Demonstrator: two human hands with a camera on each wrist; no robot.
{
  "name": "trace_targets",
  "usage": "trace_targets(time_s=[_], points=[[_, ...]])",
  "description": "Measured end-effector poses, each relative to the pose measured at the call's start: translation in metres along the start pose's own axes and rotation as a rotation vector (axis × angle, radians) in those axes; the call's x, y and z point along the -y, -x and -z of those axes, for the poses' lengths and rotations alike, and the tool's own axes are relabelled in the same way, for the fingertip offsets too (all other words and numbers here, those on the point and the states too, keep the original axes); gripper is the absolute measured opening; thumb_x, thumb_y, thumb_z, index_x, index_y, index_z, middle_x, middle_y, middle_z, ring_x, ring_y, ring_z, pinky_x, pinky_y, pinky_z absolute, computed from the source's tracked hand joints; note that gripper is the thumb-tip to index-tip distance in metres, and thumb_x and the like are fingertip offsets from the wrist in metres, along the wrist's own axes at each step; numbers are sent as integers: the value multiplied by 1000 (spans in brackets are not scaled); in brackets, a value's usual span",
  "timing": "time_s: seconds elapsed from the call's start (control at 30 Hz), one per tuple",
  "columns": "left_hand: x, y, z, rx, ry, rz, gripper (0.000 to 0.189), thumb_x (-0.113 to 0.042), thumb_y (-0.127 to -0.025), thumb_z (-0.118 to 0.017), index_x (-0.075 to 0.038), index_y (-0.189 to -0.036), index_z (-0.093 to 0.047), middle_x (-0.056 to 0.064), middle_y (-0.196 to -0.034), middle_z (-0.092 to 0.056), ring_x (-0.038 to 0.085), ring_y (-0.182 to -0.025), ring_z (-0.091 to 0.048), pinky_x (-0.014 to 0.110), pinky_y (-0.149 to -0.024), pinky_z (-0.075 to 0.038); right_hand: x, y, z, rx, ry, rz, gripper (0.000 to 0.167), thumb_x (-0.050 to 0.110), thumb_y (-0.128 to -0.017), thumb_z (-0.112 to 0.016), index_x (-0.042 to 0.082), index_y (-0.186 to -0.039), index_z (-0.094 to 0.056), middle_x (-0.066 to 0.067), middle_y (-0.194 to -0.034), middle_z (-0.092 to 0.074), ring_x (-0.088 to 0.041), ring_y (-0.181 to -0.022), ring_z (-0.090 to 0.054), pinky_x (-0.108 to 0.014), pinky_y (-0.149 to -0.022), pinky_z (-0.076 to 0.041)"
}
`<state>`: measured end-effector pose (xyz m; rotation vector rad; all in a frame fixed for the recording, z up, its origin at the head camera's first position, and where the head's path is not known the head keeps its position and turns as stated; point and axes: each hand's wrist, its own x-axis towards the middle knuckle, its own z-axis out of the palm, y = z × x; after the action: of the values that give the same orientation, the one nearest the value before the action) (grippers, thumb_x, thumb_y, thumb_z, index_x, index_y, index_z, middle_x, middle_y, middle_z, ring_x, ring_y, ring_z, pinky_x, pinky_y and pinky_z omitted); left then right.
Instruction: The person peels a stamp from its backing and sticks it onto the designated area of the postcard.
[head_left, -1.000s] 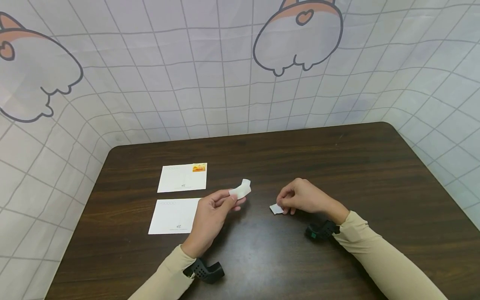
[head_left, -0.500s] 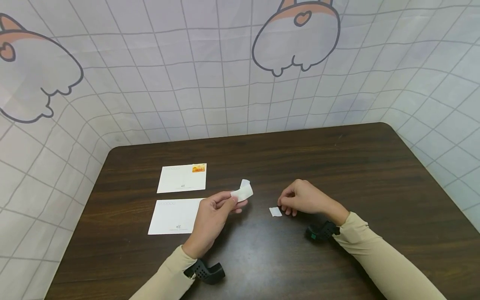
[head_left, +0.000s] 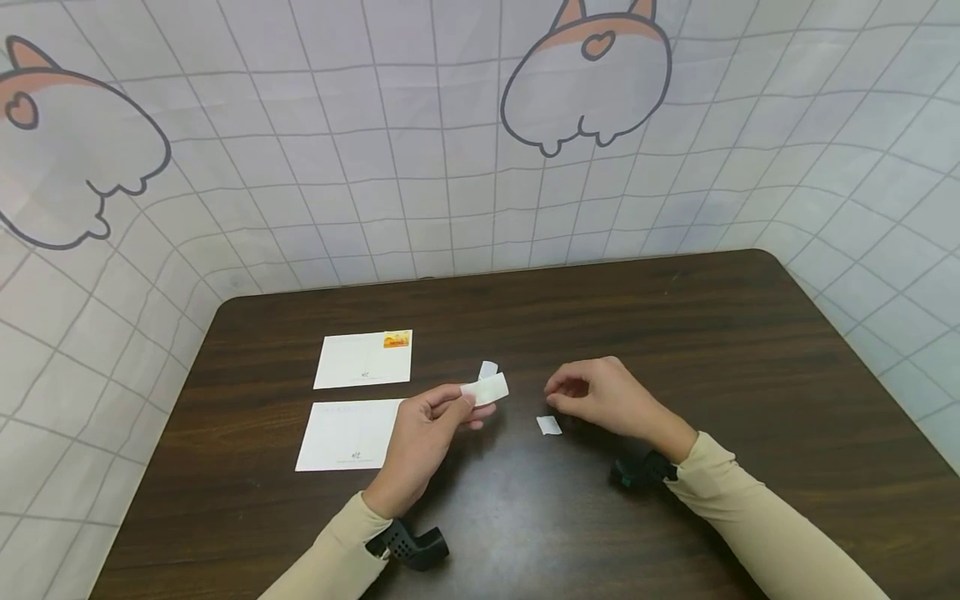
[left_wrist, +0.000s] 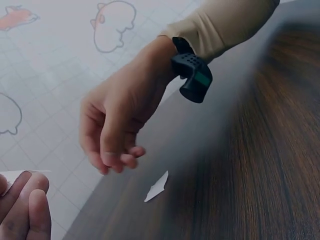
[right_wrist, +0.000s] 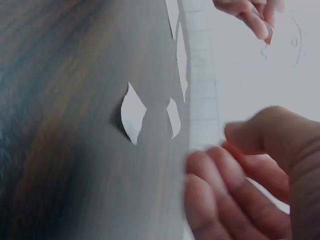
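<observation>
Between thumb and fingers, my left hand point(head_left: 427, 433) pinches a small white paper strip point(head_left: 486, 389) above the table. In the left wrist view the strip point(left_wrist: 14, 176) shows a finely toothed edge. My right hand point(head_left: 607, 396) hovers with loosely bent fingers; the right wrist view shows its thumb point(right_wrist: 250, 137) apart from the fingers and nothing between them. Just below that hand, a small white paper piece point(head_left: 549, 425) lies on the table. Another white piece point(head_left: 488, 368) shows behind the held strip, partly hidden by it.
Two white postcards lie at the left: the far one point(head_left: 352, 367) bears an orange-yellow stamp point(head_left: 396, 339), the near one point(head_left: 337, 433) is partly covered by my left hand. The dark wooden table point(head_left: 675, 317) ends at a white gridded cloth point(head_left: 390, 208).
My right hand has let go of the small paper piece and lifted a little away from it. The strip in my left hand has tilted slightly, uncovering the piece behind it.
</observation>
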<state>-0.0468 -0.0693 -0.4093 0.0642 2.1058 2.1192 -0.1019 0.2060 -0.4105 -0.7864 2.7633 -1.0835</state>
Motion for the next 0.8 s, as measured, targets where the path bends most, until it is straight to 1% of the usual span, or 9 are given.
trace_targets(time_s=[0.07, 0.1, 0.23, 0.33, 0.43, 0.5, 0.6, 0.67, 0.8], points=[[-1, 1, 0, 2, 7, 3, 23, -14, -102, -64, -4, -122, -72, 15, -114, -80, 39, -111, -75, 32, -93, -63, 3, 1, -3, -82, 34, 66, 9, 16, -89, -80, 18, -97, -78, 10, -88, -75, 0, -77, -65, -22, -70, -58], [-2, 1, 0, 4, 9, 5, 23, -14, -102, -64, -4, -122, -72, 15, -113, -80, 38, -110, -76, 33, -92, -63, 6, 1, -4, -126, 44, 113, 10, 14, -87, -81, 17, -97, -78, 10, -88, -75, 0, -77, -66, -22, -70, -59], [-3, 2, 0, 14, 22, 10, 24, -14, -102, -64, -3, -122, -71, 16, -114, -79, 29, -106, -79, 34, -90, -64, 12, -1, -10, -314, 83, 361, 20, 6, -80, -85, 13, -97, -77, 5, -88, -76, -4, -75, -67, -20, -67, -59], [-4, 2, 0, 27, 32, 9, 24, -14, -103, -63, -2, -123, -70, 17, -115, -79, 23, -103, -80, 35, -88, -65, 17, -4, -13, -412, 92, 529, 28, 1, -75, -88, 11, -99, -77, 0, -89, -76, -9, -76, -69, -20, -67, -59], [-5, 2, 0, 42, 43, 7, 25, -13, -103, -62, -2, -124, -69, 18, -116, -78, 19, -101, -80, 34, -88, -65, 20, -8, -16, -464, 93, 637, 30, 2, -76, -89, 8, -101, -76, -3, -91, -76, -10, -76, -70, -21, -67, -59], [-6, 2, 0, 53, 56, 8, 25, -13, -103, -62, -1, -124, -69, 19, -118, -78, 17, -101, -80, 34, -88, -64, 21, -11, -17, -496, 107, 697, 25, 6, -80, -88, 6, -102, -77, -3, -92, -76, -11, -76, -71, -22, -68, -60], [-7, 2, -1, 68, 82, 14, 26, -12, -103, -61, 1, -125, -68, 20, -121, -76, 15, -100, -79, 32, -88, -64, 23, -14, -18, -543, 135, 778, 16, 14, -89, -82, 4, -101, -77, -4, -93, -76, -13, -79, -73, -23, -70, -61], [-8, 1, -1, 73, 104, 18, 26, -11, -103, -60, 2, -125, -67, 21, -122, -75, 14, -100, -79, 31, -87, -64, 25, -16, -19, -562, 157, 829, 15, 17, -95, -75, 3, -101, -77, -4, -94, -76, -15, -82, -74, -24, -72, -62], [-9, 1, -2, 78, 137, 27, 27, -10, -103, -59, 5, -124, -66, 23, -123, -75, 14, -98, -79, 29, -86, -64, 29, -18, -20, -569, 170, 905, 15, 14, -99, -70, 2, -102, -78, -6, -98, -76, -17, -86, -74, -25, -76, -62]])
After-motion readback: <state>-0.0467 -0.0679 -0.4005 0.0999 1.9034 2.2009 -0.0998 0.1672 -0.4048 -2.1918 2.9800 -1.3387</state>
